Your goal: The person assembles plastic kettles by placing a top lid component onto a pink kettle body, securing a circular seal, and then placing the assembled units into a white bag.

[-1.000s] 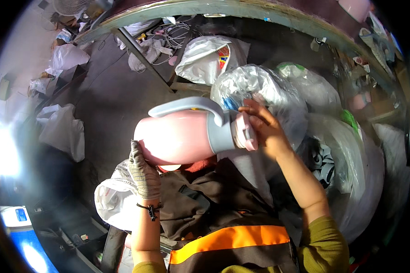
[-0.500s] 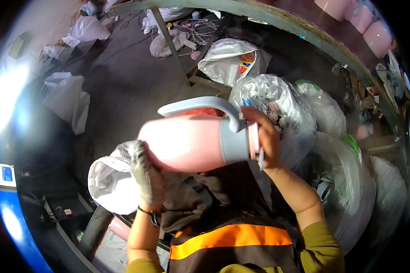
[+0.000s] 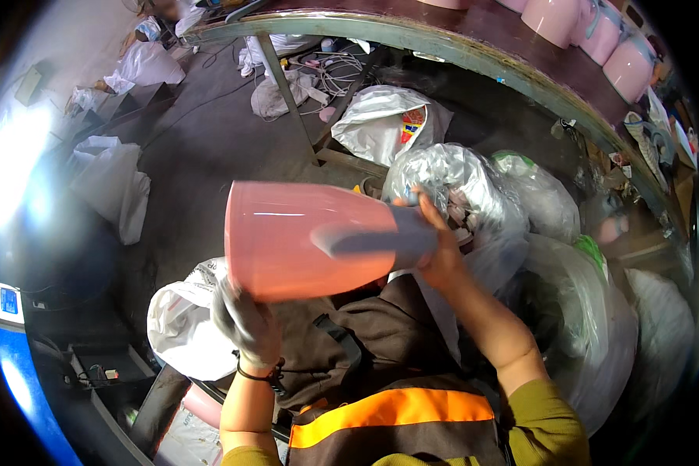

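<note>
A pink jug (image 3: 287, 241) with a grey handle (image 3: 357, 243) lies on its side in the air above my lap, a little smeared by motion. Its handle faces up toward me. My right hand (image 3: 440, 252), bare, is closed round the grey neck at the right end; part of its fingers is hidden behind the jug. At the lower left, under the wide base, my left hand (image 3: 246, 322) wears a pale glove and supports the jug with its fingers against the edge.
A table (image 3: 474, 39) with several pink jugs (image 3: 629, 66) stands ahead at the upper right. Clear plastic bags (image 3: 582, 326) of parts crowd my right side. A white sack (image 3: 180, 326) sits by my left hand, and another white sack (image 3: 392, 120) lies under the table.
The jug has rolled about its length, so the handle moved from the far side to the top facing me. Both hands stay on it. The view has tilted up slightly, showing more tabletop.
</note>
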A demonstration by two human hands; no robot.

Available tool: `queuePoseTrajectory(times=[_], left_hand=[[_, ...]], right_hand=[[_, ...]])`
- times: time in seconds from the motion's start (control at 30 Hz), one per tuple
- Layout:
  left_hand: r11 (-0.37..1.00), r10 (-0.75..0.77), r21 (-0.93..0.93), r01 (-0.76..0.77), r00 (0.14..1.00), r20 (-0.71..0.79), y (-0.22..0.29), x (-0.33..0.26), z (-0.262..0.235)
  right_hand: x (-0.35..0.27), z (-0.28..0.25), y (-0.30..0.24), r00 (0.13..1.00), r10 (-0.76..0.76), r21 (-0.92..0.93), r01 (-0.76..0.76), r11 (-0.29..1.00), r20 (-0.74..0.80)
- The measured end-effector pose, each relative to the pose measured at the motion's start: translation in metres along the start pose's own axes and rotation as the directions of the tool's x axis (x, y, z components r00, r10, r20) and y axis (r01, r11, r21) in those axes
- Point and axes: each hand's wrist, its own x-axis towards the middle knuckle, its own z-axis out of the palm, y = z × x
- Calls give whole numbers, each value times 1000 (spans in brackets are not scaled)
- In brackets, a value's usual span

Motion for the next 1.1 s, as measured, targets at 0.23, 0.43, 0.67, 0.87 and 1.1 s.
queuePoseTrajectory(times=[0.23, 0.43, 0.67, 0.87, 1.1], left_hand=[[635, -324, -451, 626, 747, 580, -13, 50, -28], [894, 337, -423, -147, 843, 419, 21, 46, -40], [29, -575, -726, 687, 606, 550, -16, 48, 17], [780, -102, -605, 159, 987, 128, 24, 19, 4], [117, -527, -773, 624, 698, 484, 22, 71, 35]], right_hand=[[-16, 4, -22, 750, -523, -405, 659, 634, 404], [-4, -9, -27, 916, 333, 26, -347, 937, 223], [-12, -8, -57, 443, -584, -506, 860, 64, 680], [21, -29, -32, 954, -265, -133, 284, 950, 144], [-9, -15, -68, 158, -647, -322, 936, -143, 746]])
